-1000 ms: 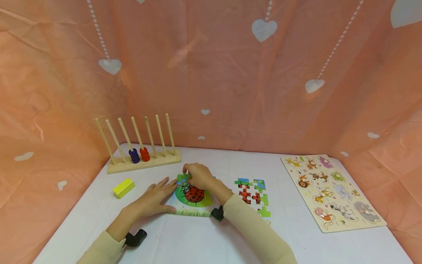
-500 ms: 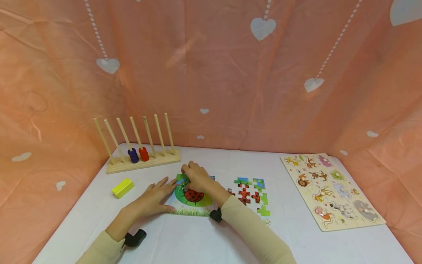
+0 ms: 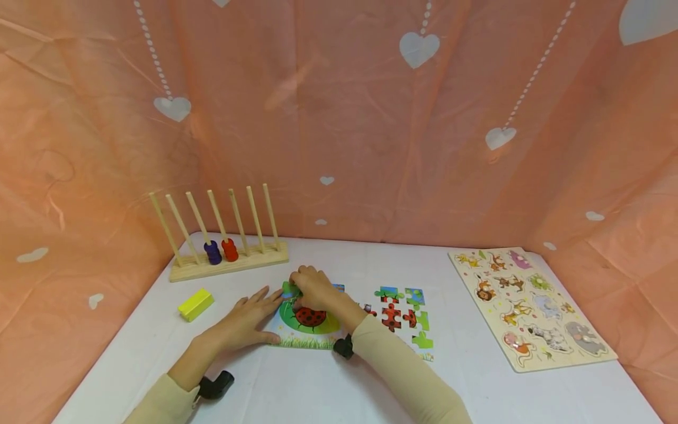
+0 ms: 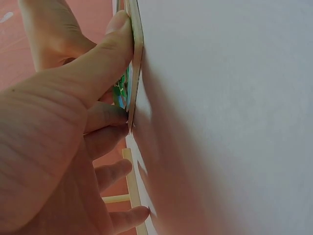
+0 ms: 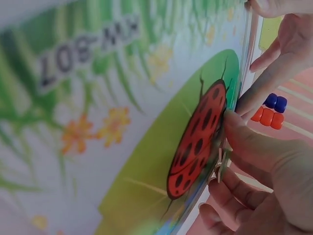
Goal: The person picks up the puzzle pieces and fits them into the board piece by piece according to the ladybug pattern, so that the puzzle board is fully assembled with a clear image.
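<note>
The ladybug puzzle board (image 3: pixel 328 338) lies flat in front of me, a red ladybug on a green leaf at its middle. My left hand (image 3: pixel 246 321) rests at its left edge, thumb on the board's near left corner and fingers spread toward the far left corner. My right hand (image 3: pixel 318 291) reaches over the far side and pinches a small puzzle piece (image 5: pixel 221 164), seen nearly edge-on in the right wrist view, near that far left corner. Green and blue pieces show beside its fingers, partly hidden. In the left wrist view, my left thumb (image 4: pixel 105 56) presses the board's rim.
Loose puzzle pieces (image 3: pixel 392 317) lie right of the board, some hidden behind the right forearm. A wooden peg rack (image 3: pixel 233 268) with purple and red beads stands at the back left, a yellow block (image 3: pixel 196 305) before it. At right lies a wooden animal puzzle (image 3: pixel 529 312).
My right hand's thumb has come down over the ladybug's head, and the fingers stay at the far left corner. The left hand keeps its place on the board.
</note>
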Motion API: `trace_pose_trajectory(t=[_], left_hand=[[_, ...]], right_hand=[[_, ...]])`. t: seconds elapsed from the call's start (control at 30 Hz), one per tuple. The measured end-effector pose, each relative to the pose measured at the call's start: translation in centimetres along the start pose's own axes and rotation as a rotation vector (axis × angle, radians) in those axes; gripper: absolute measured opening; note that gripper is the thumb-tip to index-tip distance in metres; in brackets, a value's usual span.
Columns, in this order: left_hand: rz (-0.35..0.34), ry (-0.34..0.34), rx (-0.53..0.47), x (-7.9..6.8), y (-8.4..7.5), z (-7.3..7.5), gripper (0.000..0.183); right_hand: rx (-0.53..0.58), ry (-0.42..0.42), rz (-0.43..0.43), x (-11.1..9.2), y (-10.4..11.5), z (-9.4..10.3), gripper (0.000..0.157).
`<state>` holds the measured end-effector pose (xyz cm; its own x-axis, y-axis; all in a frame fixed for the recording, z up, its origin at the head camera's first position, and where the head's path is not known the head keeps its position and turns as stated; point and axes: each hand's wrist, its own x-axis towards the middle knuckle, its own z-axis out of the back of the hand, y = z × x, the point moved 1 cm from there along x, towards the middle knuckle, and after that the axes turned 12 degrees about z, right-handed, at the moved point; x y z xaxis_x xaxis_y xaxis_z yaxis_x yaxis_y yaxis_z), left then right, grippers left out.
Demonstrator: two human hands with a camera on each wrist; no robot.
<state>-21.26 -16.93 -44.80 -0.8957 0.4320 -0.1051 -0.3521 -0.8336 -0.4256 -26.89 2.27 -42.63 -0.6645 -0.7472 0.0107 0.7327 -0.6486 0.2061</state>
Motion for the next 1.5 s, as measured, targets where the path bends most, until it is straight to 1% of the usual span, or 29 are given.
trace_pose_trajectory(t=[0.17, 0.27, 0.37, 0.43, 0.47, 0.53, 0.63, 0.7, 0.77, 0.83, 0.93, 1.07, 1.33, 1.4, 1.5], left_hand=[[0.0, 0.004, 0.001, 0.1, -0.1, 0.0, 0.087], [-0.001, 0.005, 0.0, 0.1, -0.1, 0.0, 0.087], [-0.005, 0.002, 0.007, 0.1, -0.1, 0.0, 0.088], [-0.006, -0.002, 0.015, 0.1, 0.0, 0.0, 0.088], [-0.006, -0.003, 0.018, 0.1, 0.0, 0.0, 0.088], [-0.003, -0.003, 0.021, 0.0, 0.1, 0.0, 0.088], [0.004, -0.001, 0.023, 0.0, 0.1, 0.1, 0.088], [0.011, 0.005, 0.017, 0.0, 0.1, 0.1, 0.088], [0.014, 0.013, 0.009, -0.1, 0.1, 0.1, 0.088], [0.017, 0.022, 0.0, -0.1, 0.2, 0.0, 0.088], [0.015, 0.023, -0.007, -0.1, 0.2, -0.1, 0.088], [0.008, 0.013, -0.005, 0.0, 0.2, -0.1, 0.087], [0.004, 0.013, -0.002, -0.1, 0.0, 0.0, 0.087], [0.004, 0.011, 0.0, -0.1, 0.0, 0.0, 0.087], [0.005, 0.01, -0.002, -0.2, 0.0, 0.0, 0.088]], right_hand=[[-0.005, 0.012, 0.001, 0.2, 0.1, -0.1, 0.047], [0.019, 0.009, 0.001, 0.1, 0.0, 0.0, 0.046], [0.035, -0.002, 0.009, -0.2, 0.0, 0.5, 0.045], [0.024, 0.014, 0.016, -0.5, 0.1, 1.0, 0.044], [0.013, 0.037, 0.017, -0.7, 0.2, 1.2, 0.044], [-0.015, 0.12, 0.006, -1.2, 0.5, 1.8, 0.048], [-0.028, 0.266, -0.022, -2.2, 1.3, 2.5, 0.059], [-0.026, 0.34, -0.036, -2.9, 1.9, 2.7, 0.066], [-0.026, 0.381, -0.04, -3.4, 2.5, 2.6, 0.071], [-0.04, 0.404, -0.039, -3.7, 2.9, 2.3, 0.074], [-0.067, 0.417, -0.053, -3.8, 3.0, 1.7, 0.077], [-0.083, 0.412, -0.072, -3.6, 2.8, 1.2, 0.078], [-0.058, 0.392, -0.062, -3.6, 2.7, 1.0, 0.076], [-0.052, 0.377, -0.063, -3.6, 2.8, 0.9, 0.075], [-0.009, 0.339, -0.068, -3.8, 2.5, 0.7, 0.073]])
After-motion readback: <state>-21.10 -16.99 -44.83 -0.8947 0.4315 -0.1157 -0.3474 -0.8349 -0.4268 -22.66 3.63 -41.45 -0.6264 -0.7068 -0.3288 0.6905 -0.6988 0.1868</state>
